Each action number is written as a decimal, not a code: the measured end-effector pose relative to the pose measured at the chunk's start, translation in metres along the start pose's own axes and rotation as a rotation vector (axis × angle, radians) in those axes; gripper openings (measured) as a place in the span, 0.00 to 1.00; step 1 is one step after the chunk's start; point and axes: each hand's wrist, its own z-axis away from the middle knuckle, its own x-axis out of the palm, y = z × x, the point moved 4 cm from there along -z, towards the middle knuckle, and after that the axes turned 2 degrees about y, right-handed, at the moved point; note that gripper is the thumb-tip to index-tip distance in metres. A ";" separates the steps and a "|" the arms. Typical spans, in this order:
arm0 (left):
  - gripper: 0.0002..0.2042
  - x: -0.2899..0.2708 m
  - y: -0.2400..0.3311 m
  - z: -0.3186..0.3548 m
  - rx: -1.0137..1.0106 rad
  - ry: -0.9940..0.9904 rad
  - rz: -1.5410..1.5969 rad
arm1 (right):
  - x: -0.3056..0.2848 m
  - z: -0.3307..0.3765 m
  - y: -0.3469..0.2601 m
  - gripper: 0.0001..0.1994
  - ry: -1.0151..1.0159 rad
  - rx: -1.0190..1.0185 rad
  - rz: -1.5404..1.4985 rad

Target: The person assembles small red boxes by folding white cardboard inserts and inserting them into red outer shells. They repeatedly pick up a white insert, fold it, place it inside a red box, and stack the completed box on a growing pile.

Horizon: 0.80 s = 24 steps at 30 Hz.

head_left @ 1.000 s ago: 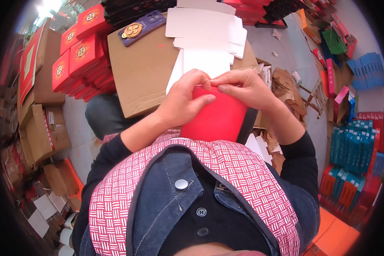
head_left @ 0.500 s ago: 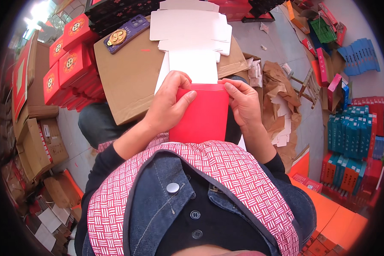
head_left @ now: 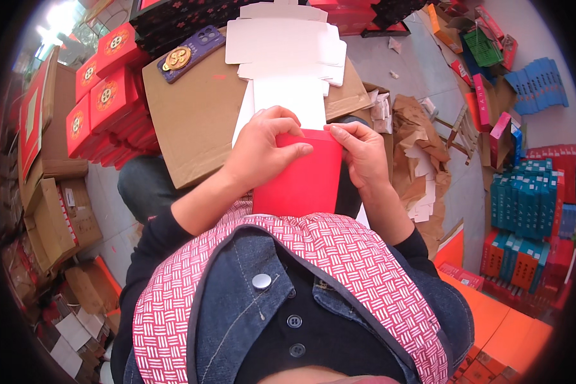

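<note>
Red flat rectangular card piece (head_left: 297,182) sits between and below both hands, its lower edge against the red-and-white patterned apron (head_left: 173,281). Left to right:

- Glossy red boxes with round gold emblems (head_left: 115,96): stacked beyond the left hand, off to its left, probably parked there to be out of the elbow's way.
- Dark purple phone with round gold ornament (head_left: 201,46): ahead of the left hand on the brown cardboard worktop (head_left: 189,125), likely set aside from the handling spot.
- Left hand (head_left: 262,150): curled at the piece's upper left, thumb over the near face, narrow gap to forefinger. Seems to steady that side; can't tell if it's really gripping.
- White flat card blanks (head_left: 281,45): piled straight ahead of the hands, presumably for easy reach.
- Right hand (head_left: 365,157): thumb and forefinger pinching the upper right corner, apparently to hold the top edge level.
- Crumpled brown paper (head_left: 422,128): right of the right hand, looks like loose packing.

Hidden: left fingertips behind or inside the piece, can't say which. Its back and whatever supports it from beneath: out of sight. Far end of the blanks: cut off. Goods at the far right: too soft to identify.
</note>
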 end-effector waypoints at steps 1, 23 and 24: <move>0.10 0.002 0.000 0.002 -0.002 0.018 -0.008 | 0.000 0.000 0.001 0.05 0.004 -0.008 -0.004; 0.08 0.034 0.021 -0.029 0.234 -0.173 -0.418 | -0.004 0.003 0.016 0.07 -0.158 -0.073 -0.254; 0.08 0.034 0.021 -0.029 0.233 -0.174 -0.419 | -0.003 0.005 0.014 0.07 -0.154 -0.083 -0.236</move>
